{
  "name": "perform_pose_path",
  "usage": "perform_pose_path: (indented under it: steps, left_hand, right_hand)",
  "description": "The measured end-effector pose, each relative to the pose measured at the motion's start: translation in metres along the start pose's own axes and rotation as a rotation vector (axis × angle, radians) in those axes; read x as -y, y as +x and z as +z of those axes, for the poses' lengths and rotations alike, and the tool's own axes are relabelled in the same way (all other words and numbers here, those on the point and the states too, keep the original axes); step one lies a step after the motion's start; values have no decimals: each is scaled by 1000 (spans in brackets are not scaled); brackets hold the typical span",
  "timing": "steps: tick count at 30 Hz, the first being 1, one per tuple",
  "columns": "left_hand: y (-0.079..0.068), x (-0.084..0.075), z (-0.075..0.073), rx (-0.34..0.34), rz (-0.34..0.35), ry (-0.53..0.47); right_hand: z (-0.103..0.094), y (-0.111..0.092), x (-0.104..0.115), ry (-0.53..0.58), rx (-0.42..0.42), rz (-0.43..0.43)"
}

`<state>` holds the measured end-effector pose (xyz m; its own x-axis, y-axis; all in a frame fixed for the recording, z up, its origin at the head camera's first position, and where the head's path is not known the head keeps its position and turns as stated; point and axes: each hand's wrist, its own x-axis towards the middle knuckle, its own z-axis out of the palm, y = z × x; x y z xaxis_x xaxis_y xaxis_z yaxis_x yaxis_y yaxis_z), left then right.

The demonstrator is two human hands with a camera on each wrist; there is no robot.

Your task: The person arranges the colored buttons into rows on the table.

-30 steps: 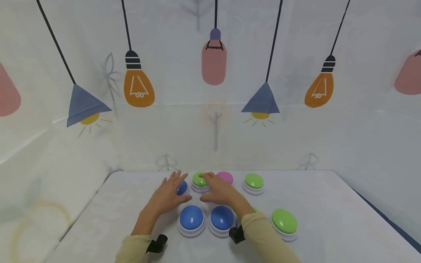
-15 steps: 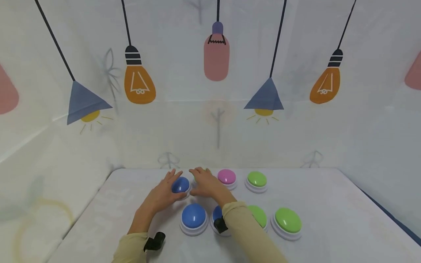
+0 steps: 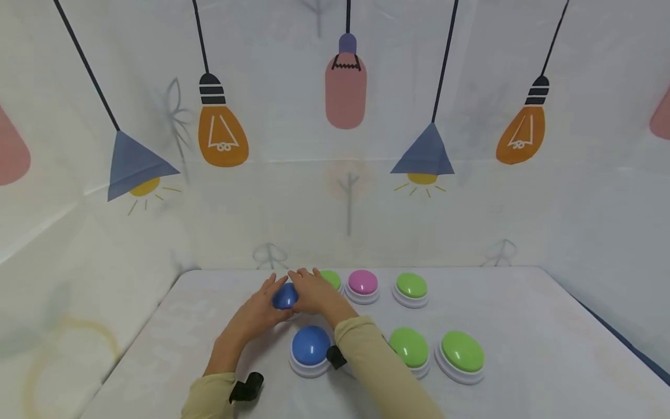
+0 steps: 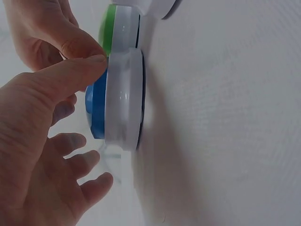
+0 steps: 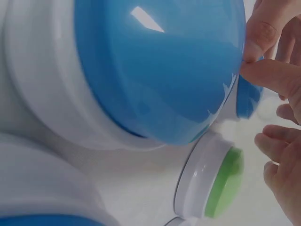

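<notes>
At the back left of the white table sits a blue domed push button on a round white base. My left hand reaches to its left side and my right hand to its right, fingers spread and loosely bent. In the left wrist view, my left thumb meets the right hand's thumb at the edge of the blue dome; the other left fingers stand apart from the base. In the right wrist view, my right thumb overlaps that dome's edge, behind a nearer blue button.
Beside the right hand stand a partly hidden green button, a pink button and another green button. The front row has a blue button and two green ones, a middle one and an outer one. My right sleeve covers another button.
My right hand has moved left, from in front of the green and pink buttons to the back-left blue button. The left hand has stayed beside it, and the gap between the hands has narrowed.
</notes>
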<state>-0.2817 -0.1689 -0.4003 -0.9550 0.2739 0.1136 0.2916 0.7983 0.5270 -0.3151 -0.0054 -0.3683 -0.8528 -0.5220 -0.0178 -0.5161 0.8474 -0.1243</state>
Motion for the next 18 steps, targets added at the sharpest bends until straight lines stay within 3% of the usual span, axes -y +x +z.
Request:
perform_pose_path:
  steps: [6,18]
  left_hand:
    - [1,7,1,-10,13,6]
    - [2,8,7,11,5,-37]
  right_hand:
    - [3,6,2,-13,30,15]
    - [7,5,2,87,67,-18]
